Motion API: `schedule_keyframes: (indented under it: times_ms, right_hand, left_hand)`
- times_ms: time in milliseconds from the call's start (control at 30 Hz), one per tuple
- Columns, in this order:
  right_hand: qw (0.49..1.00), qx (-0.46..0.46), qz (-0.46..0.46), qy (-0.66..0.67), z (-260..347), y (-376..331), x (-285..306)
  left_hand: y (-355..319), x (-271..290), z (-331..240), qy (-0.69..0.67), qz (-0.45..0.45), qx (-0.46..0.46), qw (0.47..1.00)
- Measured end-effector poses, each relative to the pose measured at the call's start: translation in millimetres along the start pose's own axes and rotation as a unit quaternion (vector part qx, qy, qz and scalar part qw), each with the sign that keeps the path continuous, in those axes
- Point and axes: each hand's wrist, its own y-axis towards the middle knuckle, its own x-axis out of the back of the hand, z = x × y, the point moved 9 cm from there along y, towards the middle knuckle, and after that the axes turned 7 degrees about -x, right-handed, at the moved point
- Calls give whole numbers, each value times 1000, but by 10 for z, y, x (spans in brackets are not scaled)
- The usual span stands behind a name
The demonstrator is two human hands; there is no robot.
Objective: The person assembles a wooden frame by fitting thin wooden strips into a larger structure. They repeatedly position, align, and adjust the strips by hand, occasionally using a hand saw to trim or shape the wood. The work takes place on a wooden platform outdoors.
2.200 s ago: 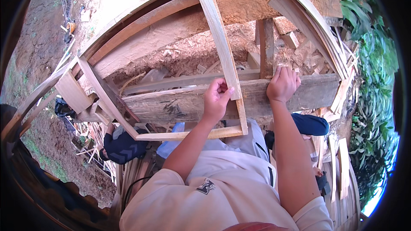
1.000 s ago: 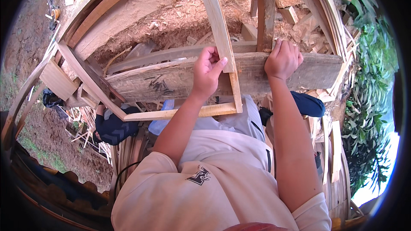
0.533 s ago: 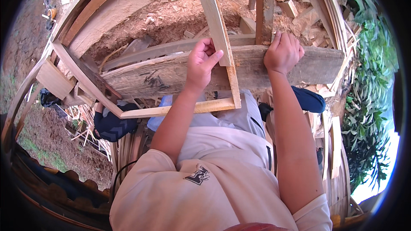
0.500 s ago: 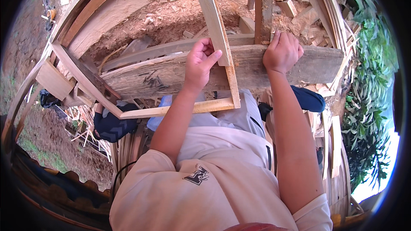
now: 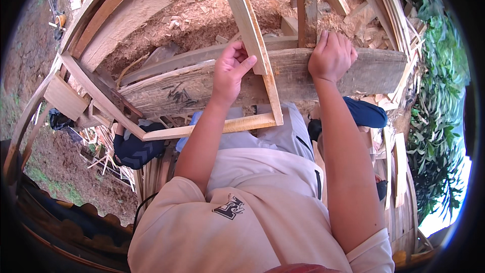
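A light wooden frame [image 5: 217, 127] spans the area before me, its long strip [image 5: 243, 20] running away from my body. My left hand [image 5: 230, 73] is closed at the near end of that strip, thumb against its side and fingers curled at its edge. Below it lies a weathered grey plank [image 5: 369, 73], set on edge across the view. My right hand [image 5: 331, 60] is closed over the plank's top edge, beside an upright brown post [image 5: 307, 10]; its fingertips are partly hidden.
Wood shavings and offcuts [image 5: 338, 4] cover the ground beyond the plank. Curved timbers [image 5: 129, 23] stand at the far left. A person in a dark top [image 5: 139, 146] is low at left, and dark blue clothing [image 5: 365, 112] of another shows at right. Green plants [image 5: 437, 106] border the right.
Both hands keep their places on the wood. The long strip and my left hand have shifted slightly to the left in the view; the dark blue clothing at right has moved slightly.
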Motion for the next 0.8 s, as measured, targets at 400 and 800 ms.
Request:
schedule_keyframes:
  times_ms: [400, 800]
  right_hand:
    - [1000, 4, -3, -7, -32, 2, -49]
    - [1000, 4, 1, -14, -20, -1, -41]
  left_hand:
    - [-17, -136, -96, 49, -11, -70, 996]
    - [-46, -123, -40, 47, -29, -58, 997]
